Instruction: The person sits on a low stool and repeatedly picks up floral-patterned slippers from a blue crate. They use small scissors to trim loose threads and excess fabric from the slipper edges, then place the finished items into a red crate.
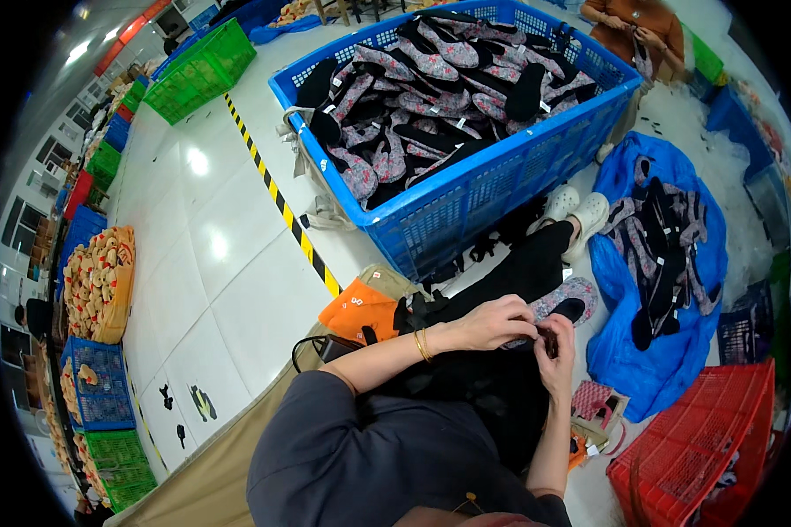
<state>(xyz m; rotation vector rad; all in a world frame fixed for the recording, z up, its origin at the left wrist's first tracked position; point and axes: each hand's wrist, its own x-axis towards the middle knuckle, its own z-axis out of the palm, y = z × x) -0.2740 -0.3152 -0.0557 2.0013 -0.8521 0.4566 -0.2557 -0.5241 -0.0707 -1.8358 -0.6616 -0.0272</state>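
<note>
Over my lap I hold a soft slipper [582,292], grey with a pink floral pattern and a black part. My left hand [492,324] comes in from the left, a gold bangle on its wrist, with bent fingers closed at the slipper's near edge. Close beside it, my right hand [557,355] pinches the same edge from the right. Their fingertips almost meet, and any small thing between them is too small to make out. Just ahead stands a big blue crate [501,176] heaped with similar floral and black slippers [431,57].
More such pieces [664,237] lie on a blue plastic sheet [620,369] at right. A red crate [690,448] stands near right. An orange cloth [358,309] lies left of my legs. Green crates [204,70] line the far left. Beyond the blue crate, another person [633,31] handles a piece.
</note>
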